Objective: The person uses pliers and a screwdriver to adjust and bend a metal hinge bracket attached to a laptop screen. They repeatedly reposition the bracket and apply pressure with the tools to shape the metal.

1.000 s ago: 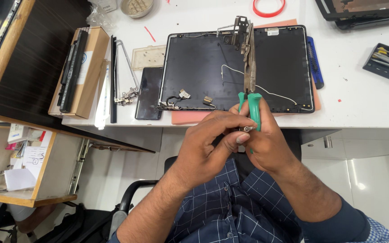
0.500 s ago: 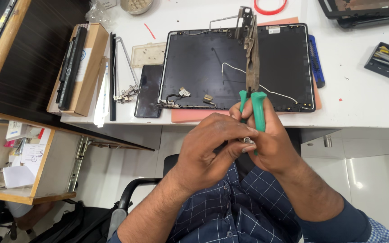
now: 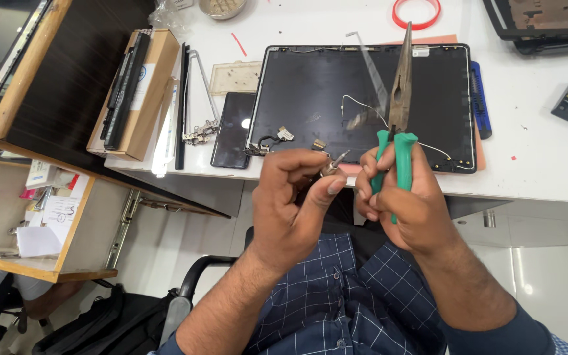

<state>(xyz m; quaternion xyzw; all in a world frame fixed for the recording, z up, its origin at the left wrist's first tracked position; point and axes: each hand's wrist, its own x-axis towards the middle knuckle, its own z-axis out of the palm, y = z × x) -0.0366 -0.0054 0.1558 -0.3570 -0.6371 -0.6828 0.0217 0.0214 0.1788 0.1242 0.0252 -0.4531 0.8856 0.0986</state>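
**Small metal part pinched in the left hand, pliers raised in the right**

The left hand is closed, thumb and forefinger pinching a small metal part, seemingly a laptop hinge piece, just above the near edge of the table. The right hand is clenched around the green handles of long-nose pliers, whose tip points up and away over the dark laptop lid lying flat on the table. The plier jaws look closed and empty, well apart from the part.

For the work in hand to go well, the part seems best kept steady between the fingertips and low over the table, so that a slip would drop it on the surface rather than into the lap. The plier tip would need to turn down towards the part and grip only its exposed end, clear of the fingertips. A light squeeze appears enough; a thin piece may bend under more.

To the left lie loose hinge brackets, a phone and a cardboard box. A red tape ring sits at the far edge. A thin white cable crosses the lid.
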